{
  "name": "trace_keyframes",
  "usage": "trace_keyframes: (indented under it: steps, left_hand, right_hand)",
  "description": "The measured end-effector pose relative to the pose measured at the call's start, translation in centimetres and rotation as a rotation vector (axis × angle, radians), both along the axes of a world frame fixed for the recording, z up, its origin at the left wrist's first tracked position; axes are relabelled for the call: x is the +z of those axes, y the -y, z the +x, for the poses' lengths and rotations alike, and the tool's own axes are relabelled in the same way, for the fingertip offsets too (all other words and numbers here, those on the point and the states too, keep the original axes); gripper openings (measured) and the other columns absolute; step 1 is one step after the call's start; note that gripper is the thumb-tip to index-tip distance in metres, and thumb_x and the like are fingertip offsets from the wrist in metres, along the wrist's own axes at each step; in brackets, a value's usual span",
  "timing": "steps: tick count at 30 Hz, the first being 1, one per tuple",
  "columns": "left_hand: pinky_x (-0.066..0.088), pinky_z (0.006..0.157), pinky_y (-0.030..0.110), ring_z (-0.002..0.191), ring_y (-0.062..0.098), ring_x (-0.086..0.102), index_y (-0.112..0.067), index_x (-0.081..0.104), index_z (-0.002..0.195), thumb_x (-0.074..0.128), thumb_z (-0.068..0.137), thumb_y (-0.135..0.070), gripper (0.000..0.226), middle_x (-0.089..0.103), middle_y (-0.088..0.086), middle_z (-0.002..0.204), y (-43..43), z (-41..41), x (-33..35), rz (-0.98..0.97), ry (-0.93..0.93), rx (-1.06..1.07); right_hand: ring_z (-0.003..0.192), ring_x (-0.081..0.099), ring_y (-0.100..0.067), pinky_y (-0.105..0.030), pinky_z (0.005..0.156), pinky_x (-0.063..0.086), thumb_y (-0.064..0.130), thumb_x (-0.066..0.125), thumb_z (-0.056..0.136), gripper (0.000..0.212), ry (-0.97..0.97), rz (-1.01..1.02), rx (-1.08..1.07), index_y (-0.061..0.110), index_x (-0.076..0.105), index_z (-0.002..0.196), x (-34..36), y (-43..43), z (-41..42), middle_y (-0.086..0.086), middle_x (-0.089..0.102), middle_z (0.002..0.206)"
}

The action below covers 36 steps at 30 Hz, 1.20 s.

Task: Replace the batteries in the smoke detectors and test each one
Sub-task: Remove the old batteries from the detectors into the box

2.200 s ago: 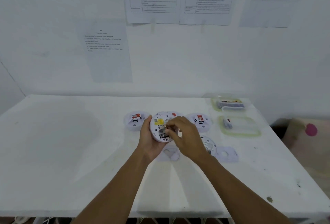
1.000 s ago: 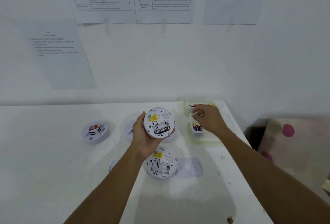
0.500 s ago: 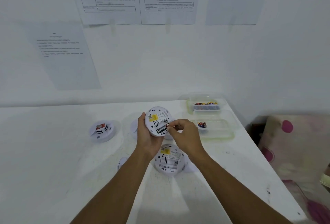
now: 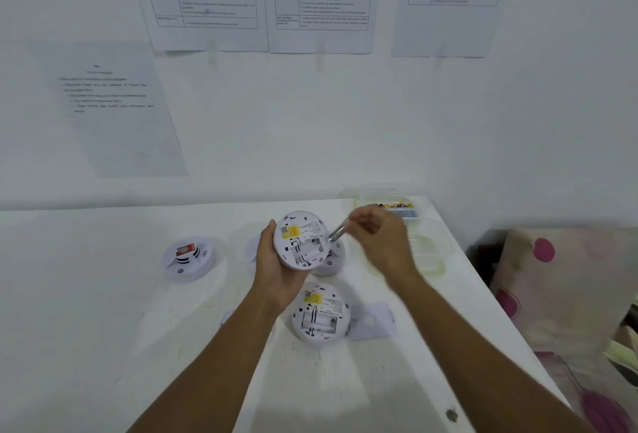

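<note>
Half a second ago the battery [image 4: 336, 233] lay in its bay [image 4: 309, 254]; now the bay looks bare. Our left hand [image 4: 274, 270] grips the smoke detector [image 4: 299, 237] by its rim, back facing us, above the table [image 4: 103, 294] — best kept steady like that. Just off its right edge the battery, blurred, is pinched by our right hand [image 4: 379, 241]. We would drop it in the near container [image 4: 429, 256], apart from the far container [image 4: 400, 208] of what are likely fresh cells, then read the polarity marks.
</note>
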State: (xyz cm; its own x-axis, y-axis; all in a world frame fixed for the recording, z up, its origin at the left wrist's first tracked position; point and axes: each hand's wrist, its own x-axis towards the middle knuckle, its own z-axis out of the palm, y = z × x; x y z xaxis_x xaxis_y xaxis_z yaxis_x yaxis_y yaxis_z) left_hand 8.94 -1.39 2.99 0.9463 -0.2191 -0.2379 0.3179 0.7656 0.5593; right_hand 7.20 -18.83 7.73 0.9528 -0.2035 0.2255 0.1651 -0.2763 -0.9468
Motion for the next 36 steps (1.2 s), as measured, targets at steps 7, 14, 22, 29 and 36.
trace_keyframes:
  steps: [7, 14, 22, 29, 36]
  left_hand:
    - [0.039, 0.108, 0.052, 0.124, 0.037, 0.055, -0.010, 0.060, 0.128, 0.043, 0.096, -0.050, 0.055, 0.062, 0.020, 0.130, 0.6, 0.4, 0.1, -0.038, -0.022, -0.019]
    - [0.046, 0.102, 0.053, 0.124, 0.037, 0.056, -0.009, 0.056, 0.133, 0.042, 0.096, -0.050, 0.058, 0.062, 0.020, 0.130, 1.7, 0.7, -0.1, -0.040, 0.000, -0.030]
    - [0.037, 0.109, 0.059, 0.127, 0.039, 0.054, -0.008, 0.055, 0.134, 0.051, 0.089, -0.055, 0.066, 0.060, 0.020, 0.133, 1.4, 0.4, 0.2, 0.023, 0.029, -0.062]
    - [0.055, 0.085, 0.042, 0.107, 0.032, 0.066, -0.008, 0.061, 0.128, 0.044, 0.095, -0.050, 0.056, 0.067, 0.018, 0.123, -1.1, -0.8, 0.7, 0.151, 0.006, -0.028]
    - [0.053, 0.092, 0.044, 0.106, 0.031, 0.067, -0.006, 0.062, 0.124, 0.044, 0.099, -0.045, 0.049, 0.070, 0.017, 0.118, -7.1, -2.9, 0.5, 0.424, 0.046, 0.029]
  right_hand:
    - [0.081, 0.069, -0.020, -0.023, 0.069, 0.050, 0.012, 0.079, 0.074, 0.010, -0.325, -0.630, -0.058, 0.017, 0.071, 0.073, -0.5, 11.6, 5.3, -0.005, 0.073, 0.079]
    - [0.073, 0.072, -0.023, -0.033, 0.074, 0.060, 0.010, 0.077, 0.074, 0.014, -0.474, -0.696, 0.033, 0.018, 0.070, 0.065, -3.2, 11.8, 7.2, -0.005, 0.072, 0.072]
    - [0.076, 0.069, -0.022, -0.029, 0.067, 0.056, 0.011, 0.063, 0.085, 0.016, -0.436, -0.752, 0.009, 0.017, 0.068, 0.071, -3.3, 11.3, 7.2, -0.003, 0.069, 0.076]
    - [0.067, 0.068, -0.013, -0.024, 0.060, 0.053, 0.020, 0.069, 0.088, 0.007, -0.195, -0.078, 0.277, 0.014, 0.070, 0.086, -0.9, 1.8, 2.0, 0.000, 0.072, 0.078]
    - [0.068, 0.067, -0.024, -0.037, 0.071, 0.060, 0.012, 0.072, 0.086, 0.016, -0.349, 0.261, 0.346, 0.007, 0.066, 0.101, -2.6, -6.5, -1.6, -0.020, 0.072, 0.087]
